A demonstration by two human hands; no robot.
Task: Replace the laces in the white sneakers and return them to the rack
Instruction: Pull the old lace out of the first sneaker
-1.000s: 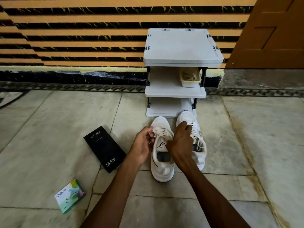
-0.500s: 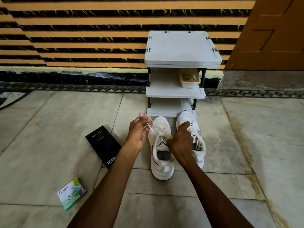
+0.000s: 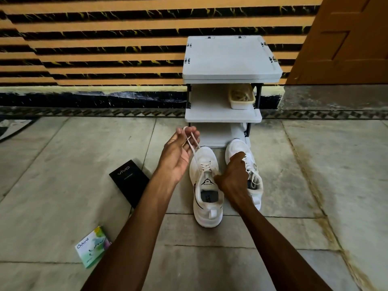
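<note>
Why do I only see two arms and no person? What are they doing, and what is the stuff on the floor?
The camera sits on a person's head and looks down, so only their arms show. Every picture comes from that one camera. The left hand pinches a white lace and holds it up above the left sneaker. The right hand lies across both sneakers; I cannot tell if it grips one. The right sneaker has its lace in. Both stand on the floor before a grey rack with a tray on its middle shelf. A black box and a green packet lie to the left.
</note>
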